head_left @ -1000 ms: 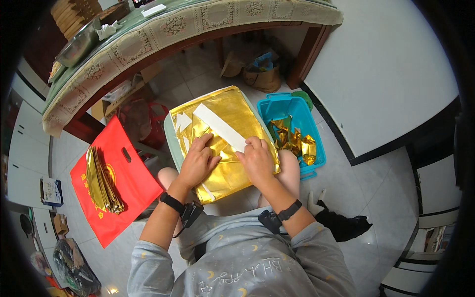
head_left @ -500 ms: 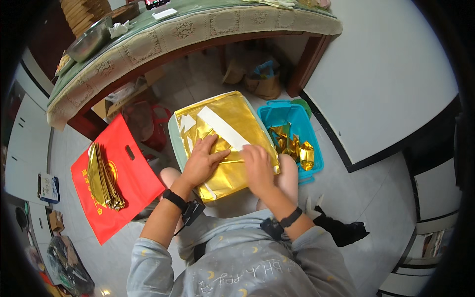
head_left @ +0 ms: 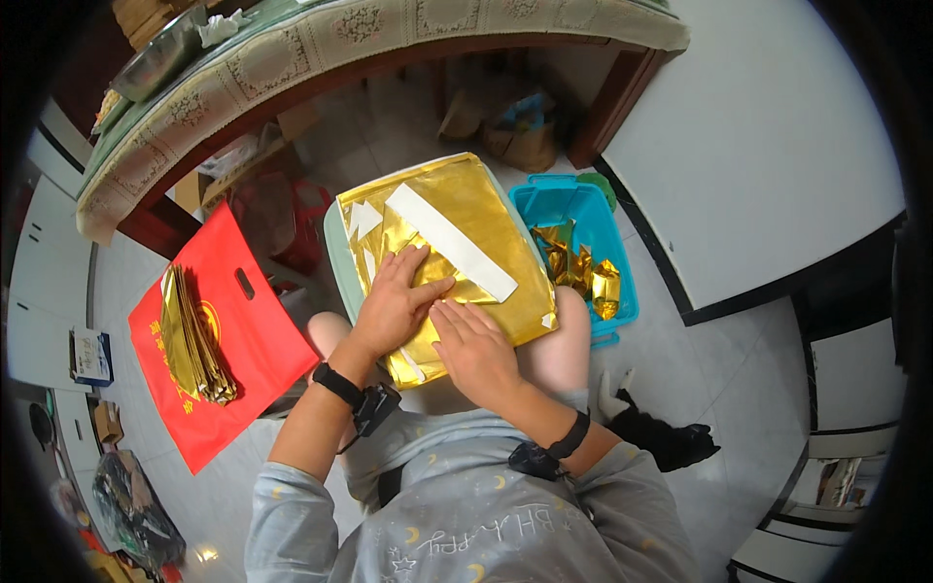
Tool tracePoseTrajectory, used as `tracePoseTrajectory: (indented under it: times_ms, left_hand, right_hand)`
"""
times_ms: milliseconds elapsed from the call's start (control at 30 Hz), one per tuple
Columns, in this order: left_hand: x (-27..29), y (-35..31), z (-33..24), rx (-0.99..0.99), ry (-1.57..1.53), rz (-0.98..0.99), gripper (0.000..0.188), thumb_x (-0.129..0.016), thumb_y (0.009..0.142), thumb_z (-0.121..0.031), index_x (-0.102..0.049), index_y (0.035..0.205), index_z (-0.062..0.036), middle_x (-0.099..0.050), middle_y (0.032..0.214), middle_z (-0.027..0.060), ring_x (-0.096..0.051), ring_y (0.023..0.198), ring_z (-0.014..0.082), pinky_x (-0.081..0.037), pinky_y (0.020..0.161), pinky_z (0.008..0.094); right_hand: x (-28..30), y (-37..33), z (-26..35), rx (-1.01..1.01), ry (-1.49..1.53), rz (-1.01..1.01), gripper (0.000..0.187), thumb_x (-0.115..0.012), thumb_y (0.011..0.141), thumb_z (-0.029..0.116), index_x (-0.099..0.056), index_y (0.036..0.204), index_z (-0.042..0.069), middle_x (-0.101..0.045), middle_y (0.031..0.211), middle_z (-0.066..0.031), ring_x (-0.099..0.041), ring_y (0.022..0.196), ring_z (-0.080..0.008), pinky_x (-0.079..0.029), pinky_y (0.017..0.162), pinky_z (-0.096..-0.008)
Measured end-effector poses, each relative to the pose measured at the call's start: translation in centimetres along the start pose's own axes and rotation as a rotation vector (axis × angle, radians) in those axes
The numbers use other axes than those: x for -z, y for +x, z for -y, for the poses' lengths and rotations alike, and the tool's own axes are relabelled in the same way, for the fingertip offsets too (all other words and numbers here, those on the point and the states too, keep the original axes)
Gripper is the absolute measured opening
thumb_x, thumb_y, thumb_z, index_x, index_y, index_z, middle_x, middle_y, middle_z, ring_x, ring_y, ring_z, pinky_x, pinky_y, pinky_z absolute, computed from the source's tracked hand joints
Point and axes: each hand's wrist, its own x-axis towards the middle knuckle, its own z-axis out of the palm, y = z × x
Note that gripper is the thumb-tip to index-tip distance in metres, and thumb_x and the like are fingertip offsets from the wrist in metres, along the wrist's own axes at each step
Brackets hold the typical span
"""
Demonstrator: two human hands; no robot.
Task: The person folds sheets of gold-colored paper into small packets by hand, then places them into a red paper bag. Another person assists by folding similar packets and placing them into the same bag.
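Note:
A stack of shiny gold foil paper [head_left: 457, 187] lies across a pale green stool or tub top [head_left: 338, 264] between my knees. On the stack rests a white strip [head_left: 452, 243], slanting from upper left to lower right, with small white triangles [head_left: 365, 219] at its left. My left hand [head_left: 389, 306] presses down on the gold paper below the strip, fingers stretched out. Beside it, my right hand [head_left: 476, 352] lies flat on the near part of the paper, its fingertips close to the left thumb. Neither hand grips anything; the paper under the palms is hidden.
A blue plastic basket [head_left: 622, 282] with folded gold foil pieces [head_left: 604, 290] stands at the right. On the left, a red bag [head_left: 262, 330] carries a bundle of gold strips [head_left: 194, 340]. A cloth-covered table [head_left: 360, 29] is ahead. A black-and-white cat [head_left: 661, 434] seems to lie at lower right.
My right hand has come off the lower end of the white strip and moved left and nearer, beside my left hand. The strip now shows its whole length. My left hand stays nearly in place.

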Motion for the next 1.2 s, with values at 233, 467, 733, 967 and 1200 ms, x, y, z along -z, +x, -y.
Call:
tracePoseTrajectory:
  times_ms: [233, 467, 733, 967, 1200]
  left_hand:
    - [0.4, 0.1, -0.6, 0.063, 0.004, 0.036, 0.039, -0.069, 0.080, -0.007, -0.072, 0.117, -0.0192, -0.049, 0.138, 0.0221, -0.046, 0.130, 0.0418, -0.033, 0.112, 0.0541]
    - [0.2, 0.0, -0.5, 0.052, 0.001, 0.034, 0.039, -0.067, 0.083, -0.006, -0.072, 0.119, -0.0198, -0.050, 0.138, 0.0219, -0.046, 0.130, 0.0414, -0.033, 0.113, 0.0524]
    - [0.3, -0.2, 0.4, -0.010, 0.007, 0.043, 0.036, -0.066, 0.085, -0.008, -0.071, 0.119, -0.0185, -0.051, 0.137, 0.0230, -0.046, 0.129, 0.0429, -0.034, 0.111, 0.0520]
    - [0.2, -0.5, 0.9, -0.081, -0.008, 0.004, 0.036, -0.064, 0.085, -0.009, -0.071, 0.120, -0.0174, -0.051, 0.137, 0.0256, -0.047, 0.127, 0.0456, -0.036, 0.109, 0.0507]
    - [0.0, -0.3, 1.0, -0.066, -0.042, 0.021, 0.040, -0.065, 0.084, -0.010, -0.069, 0.123, -0.0177, -0.048, 0.140, 0.0266, -0.047, 0.127, 0.0455, -0.037, 0.108, 0.0493]
  right_hand:
    - [-1.1, 0.0, -0.3, 0.009, -0.079, 0.088, 0.055, -0.069, 0.087, 0.026, -0.055, 0.129, -0.006, -0.059, 0.132, -0.0195, -0.053, 0.128, -0.0314, -0.035, 0.113, -0.0439]
    - [1.7, -2.1, -2.2, -0.071, -0.108, 0.142, 0.059, -0.068, 0.088, 0.032, -0.054, 0.131, -0.006, -0.058, 0.135, -0.0192, -0.050, 0.131, -0.0306, -0.033, 0.114, -0.0448]
    - [3.7, -3.3, -3.7, -0.138, -0.139, 0.095, 0.052, -0.067, 0.089, 0.028, -0.056, 0.128, -0.005, -0.060, 0.132, -0.0176, -0.051, 0.130, -0.0299, -0.035, 0.112, -0.0443]
    - [6.2, -1.3, -5.4, -0.274, 0.183, 0.211, 0.046, -0.071, 0.085, 0.019, -0.060, 0.125, -0.002, -0.062, 0.128, -0.0203, -0.057, 0.119, -0.0354, -0.045, 0.102, -0.0415]
    - [3.7, 2.7, -6.2, -0.263, 0.089, 0.039, 0.063, -0.077, 0.080, 0.020, -0.051, 0.132, -0.005, -0.058, 0.127, -0.0256, -0.055, 0.117, -0.0414, -0.045, 0.099, -0.0437]
